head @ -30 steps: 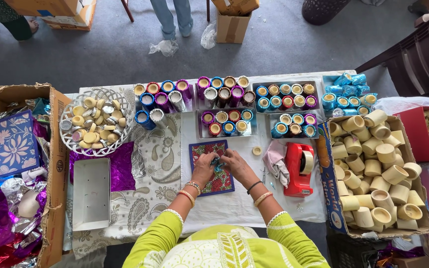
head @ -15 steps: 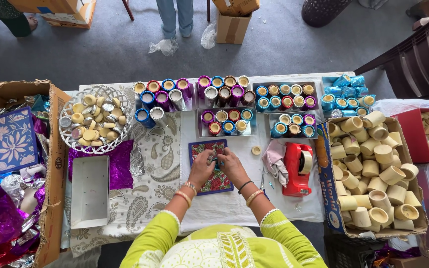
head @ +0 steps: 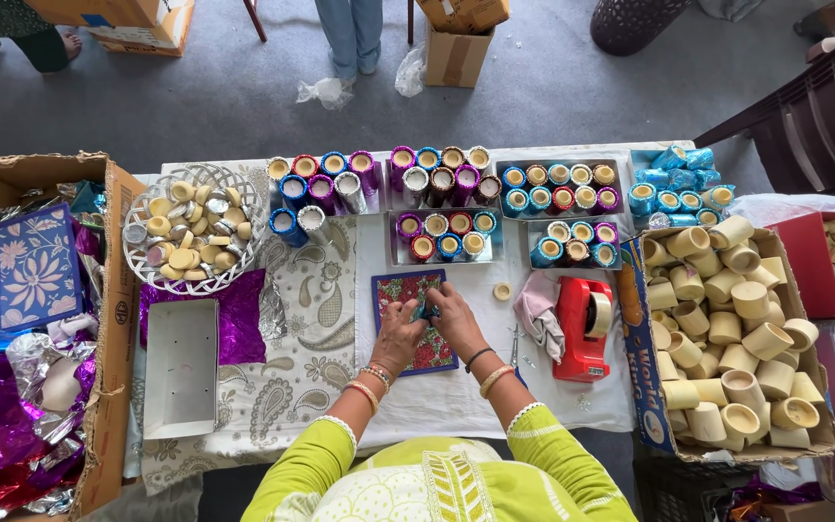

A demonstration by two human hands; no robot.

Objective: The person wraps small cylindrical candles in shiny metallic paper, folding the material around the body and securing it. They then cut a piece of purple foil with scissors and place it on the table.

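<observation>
My left hand [head: 397, 335] and my right hand [head: 452, 320] meet over a small square board [head: 404, 292] with a red floral pattern and blue border, lying on the white tablecloth [head: 480, 396]. Between the fingertips of both hands sits a small piece wrapped in blue-green foil [head: 425, 310]. Both wrists carry bangles and yellow-green sleeves. Beyond the board, trays hold rows of foil-wrapped cups [head: 442, 235] in blue, purple, red and silver.
A red tape dispenser [head: 582, 327] and a pink cloth [head: 537, 307] lie right of the board. A cardboard box of plain cream cups [head: 732, 338] stands at right. A white wire basket of discs [head: 188, 228], an empty white tray [head: 180, 367] and purple foil [head: 234, 324] lie left. A person's legs [head: 352, 34] stand beyond the table.
Both hands have stayed over the patterned board, fingers shifting slightly around the small foil piece. Nothing else on the table has moved.
</observation>
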